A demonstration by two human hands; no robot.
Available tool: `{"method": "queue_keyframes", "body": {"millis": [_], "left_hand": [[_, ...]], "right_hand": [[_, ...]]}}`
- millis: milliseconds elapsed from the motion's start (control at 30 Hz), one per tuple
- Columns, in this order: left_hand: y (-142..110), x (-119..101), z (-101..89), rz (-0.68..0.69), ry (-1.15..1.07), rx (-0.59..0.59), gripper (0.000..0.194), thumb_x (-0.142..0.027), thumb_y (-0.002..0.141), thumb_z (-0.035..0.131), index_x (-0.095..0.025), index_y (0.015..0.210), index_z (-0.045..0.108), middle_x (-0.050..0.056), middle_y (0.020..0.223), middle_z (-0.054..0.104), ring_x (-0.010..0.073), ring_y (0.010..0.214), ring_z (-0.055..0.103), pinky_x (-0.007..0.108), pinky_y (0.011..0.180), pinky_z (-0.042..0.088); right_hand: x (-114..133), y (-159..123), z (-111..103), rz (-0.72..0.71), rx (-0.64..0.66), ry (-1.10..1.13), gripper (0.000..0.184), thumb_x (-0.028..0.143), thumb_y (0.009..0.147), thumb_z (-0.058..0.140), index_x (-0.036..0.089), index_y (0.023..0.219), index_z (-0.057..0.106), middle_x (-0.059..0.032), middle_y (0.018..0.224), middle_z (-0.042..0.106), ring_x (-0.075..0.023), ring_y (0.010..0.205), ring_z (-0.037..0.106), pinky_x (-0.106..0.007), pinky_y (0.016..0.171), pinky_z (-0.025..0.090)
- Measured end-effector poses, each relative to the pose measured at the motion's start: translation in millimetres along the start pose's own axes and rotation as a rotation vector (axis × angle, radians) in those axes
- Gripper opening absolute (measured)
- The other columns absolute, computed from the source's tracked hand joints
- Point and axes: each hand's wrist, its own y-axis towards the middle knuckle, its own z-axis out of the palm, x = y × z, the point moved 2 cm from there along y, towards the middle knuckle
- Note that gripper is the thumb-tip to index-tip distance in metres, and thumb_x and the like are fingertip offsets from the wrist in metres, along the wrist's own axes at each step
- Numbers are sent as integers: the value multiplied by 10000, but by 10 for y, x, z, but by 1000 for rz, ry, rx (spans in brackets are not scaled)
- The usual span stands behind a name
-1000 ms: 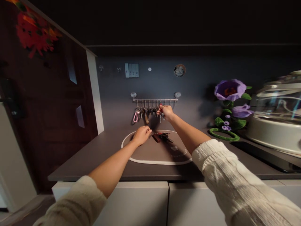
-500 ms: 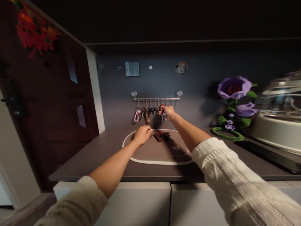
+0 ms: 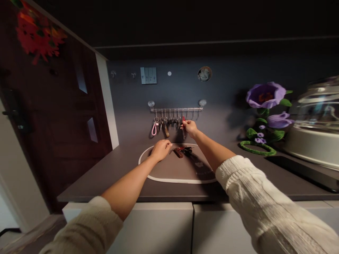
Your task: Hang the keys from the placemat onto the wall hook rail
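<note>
My right hand (image 3: 190, 127) is raised to the hook rail (image 3: 177, 109) on the wall. Its fingers pinch a red key fob (image 3: 183, 120), with keys dangling just below. Left of it on the rail hang several key sets, among them one with a pink loop (image 3: 154, 129) and one with a brown tag (image 3: 166, 132). Low over the oval mat (image 3: 169, 173), my left hand (image 3: 161, 150) is closed, its fingers curled; what they may hold is hidden. Right beside its fingertips lies a bunch of keys (image 3: 188, 150) with a brown leather holder (image 3: 178, 152).
On the right of the counter (image 3: 106, 176) stand purple artificial flowers (image 3: 266, 97) with a green ring base, a dark flat slab (image 3: 302, 173) and a white appliance with a clear top (image 3: 315, 141). A dark door (image 3: 76, 141) is at the left. A shelf overhangs above.
The red fob now hangs at the rail more plainly in view, my right hand having shifted slightly right of it. My left hand stays in place; the view tilts a little.
</note>
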Motion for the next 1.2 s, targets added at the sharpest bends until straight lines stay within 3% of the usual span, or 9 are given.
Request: {"method": "queue_keyframes", "body": {"millis": [233,400,567,933,1200], "left_hand": [[-5,1,5,-15,26,2,237,-275,823,424,-167,790,632,53,766,626,155,730,536,258,664,364],[-25,-5,-13,-30,6,-12,221,-263,817,437,-164,804,634,56,783,633,157,739,541,260,677,373],[-39,-17,-18,-58,-23,-24,208,-243,811,445,-158,813,636,64,805,636,160,760,549,263,705,388],[49,-110,65,-112,-16,72,199,-144,770,487,-157,890,645,79,926,631,178,869,552,279,795,400],[185,-213,212,-39,137,198,201,-239,807,485,-218,920,650,67,971,622,202,953,520,299,794,372]], "right_hand": [[-48,-4,-63,-27,1,-153,175,96,792,460,133,628,511,30,516,518,-33,403,400,-147,422,336],[-34,-53,-135,-29,20,-162,111,59,748,476,130,766,559,-10,690,599,-59,541,495,-197,593,434],[-10,-165,-253,-34,-33,-246,216,98,726,524,112,939,563,-65,889,620,-83,710,544,-246,739,445],[-71,-761,-288,-15,53,-213,127,106,695,528,118,816,567,-26,734,601,-71,604,506,-234,679,434],[-244,-950,-400,-100,43,-570,184,134,742,511,126,905,596,-64,865,645,-110,747,581,-253,760,438]]}}
